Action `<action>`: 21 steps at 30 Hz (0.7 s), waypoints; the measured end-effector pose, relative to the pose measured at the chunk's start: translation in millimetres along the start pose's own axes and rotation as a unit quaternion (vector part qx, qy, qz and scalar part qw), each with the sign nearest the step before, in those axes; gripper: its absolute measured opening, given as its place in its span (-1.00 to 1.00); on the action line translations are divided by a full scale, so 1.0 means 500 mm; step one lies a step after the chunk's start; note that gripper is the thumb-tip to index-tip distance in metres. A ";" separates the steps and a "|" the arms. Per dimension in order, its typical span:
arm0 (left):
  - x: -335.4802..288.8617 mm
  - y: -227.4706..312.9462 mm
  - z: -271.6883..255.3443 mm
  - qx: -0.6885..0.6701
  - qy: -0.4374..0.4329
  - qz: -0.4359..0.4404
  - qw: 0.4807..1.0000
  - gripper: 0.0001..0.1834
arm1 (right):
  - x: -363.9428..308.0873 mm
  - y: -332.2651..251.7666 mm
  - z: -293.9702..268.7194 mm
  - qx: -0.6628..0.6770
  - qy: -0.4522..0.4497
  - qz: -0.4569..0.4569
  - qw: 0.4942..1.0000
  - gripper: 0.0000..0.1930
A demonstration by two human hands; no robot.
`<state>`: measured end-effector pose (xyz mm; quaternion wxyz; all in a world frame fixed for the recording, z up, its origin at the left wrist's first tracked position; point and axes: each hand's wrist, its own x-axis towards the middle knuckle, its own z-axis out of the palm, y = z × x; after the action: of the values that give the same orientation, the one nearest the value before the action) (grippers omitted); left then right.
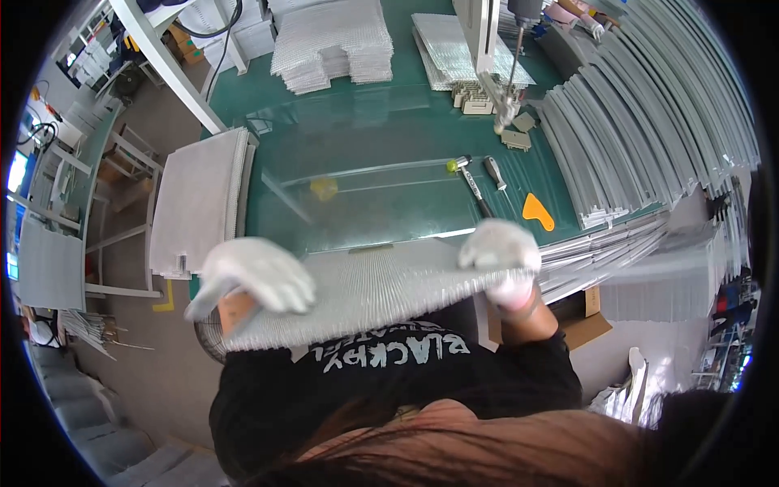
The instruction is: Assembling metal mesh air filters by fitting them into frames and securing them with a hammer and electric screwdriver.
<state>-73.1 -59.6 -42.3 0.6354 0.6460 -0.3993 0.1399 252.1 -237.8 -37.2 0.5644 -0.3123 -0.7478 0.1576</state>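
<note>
A flat silvery ribbed panel [369, 292] is held level in front of my chest, at the near edge of the green table [373, 138]. My left hand [256, 276], in a white glove, grips the panel's left end with fingers over the top. The gloved fingers of my right hand [501, 252] curl over the panel's right end. The panel looks blurred from motion.
A stack of grey panels [199, 199] lies at the table's left. More ribbed stacks [329, 40] sit at the back. Long grey strips [649, 130] fan across the right. A clear sheet, screwdrivers [475, 191], an orange scraper [537, 211] and a press machine [487, 49] are mid-table.
</note>
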 end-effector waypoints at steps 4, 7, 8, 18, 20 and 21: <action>0.042 0.026 0.105 0.414 0.510 -0.041 0.753 -0.74 | 0.039 0.105 0.005 -0.069 0.194 0.169 0.964 -0.84; 0.017 0.003 0.084 0.458 0.630 0.016 0.627 -0.92 | 0.118 0.064 0.045 0.072 0.206 0.173 0.960 -0.98; 0.019 0.000 0.083 0.459 0.632 0.017 0.624 -0.92 | 0.119 0.055 0.050 0.087 0.199 0.127 0.968 -0.95; 0.058 -0.020 0.088 0.501 0.547 0.020 0.671 -0.81 | 0.066 0.104 0.025 0.102 0.197 0.095 0.970 -0.89; 0.064 -0.023 0.090 0.503 0.548 0.023 0.668 -0.79 | 0.051 0.112 0.017 0.075 0.176 0.068 0.979 -0.87; 0.067 -0.022 0.091 0.501 0.546 0.028 0.671 -0.76 | 0.053 0.109 0.022 0.092 0.181 0.055 0.978 -0.87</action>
<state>-59.0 -114.6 -34.0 0.3163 0.6645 0.1311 0.6642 253.1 -178.2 -53.1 0.7070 -0.3234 -0.5972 0.1973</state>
